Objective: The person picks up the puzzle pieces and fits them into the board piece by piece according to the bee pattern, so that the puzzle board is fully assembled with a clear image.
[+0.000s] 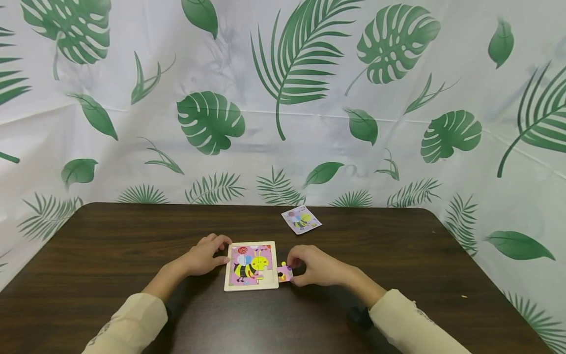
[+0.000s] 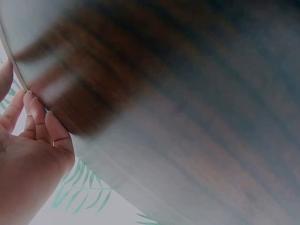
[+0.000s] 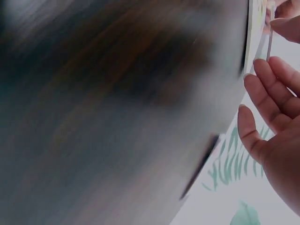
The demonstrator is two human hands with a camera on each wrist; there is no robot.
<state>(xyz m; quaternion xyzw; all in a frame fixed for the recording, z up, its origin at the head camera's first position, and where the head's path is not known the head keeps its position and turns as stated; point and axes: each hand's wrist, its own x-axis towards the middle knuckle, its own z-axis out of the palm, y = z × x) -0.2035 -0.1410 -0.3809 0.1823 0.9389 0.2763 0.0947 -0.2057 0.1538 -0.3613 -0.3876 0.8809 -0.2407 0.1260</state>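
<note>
A square wooden jigsaw puzzle board (image 1: 227,280) lies on the table, its pale rim around a pink picture of a yellow and black bee. Bare wood shows at the picture's lower right. My left hand (image 1: 205,256) holds the board at its upper left, thumb on the left edge and forefinger by the corner; its fingers (image 2: 44,124) bend against the edge in the left wrist view. Just right of the board, my right hand (image 1: 320,265) pinches a pink puzzle piece (image 1: 285,273) between thumb and fingers. The right wrist view shows that piece (image 3: 270,42) edge-on.
Behind the board, a square card (image 1: 302,220) with the same bee picture lies near the far edge of the dark wooden table (image 1: 132,231). A white curtain (image 1: 274,162) with green leaves hangs beyond it. A tiny yellow speck (image 1: 464,296) is at the right.
</note>
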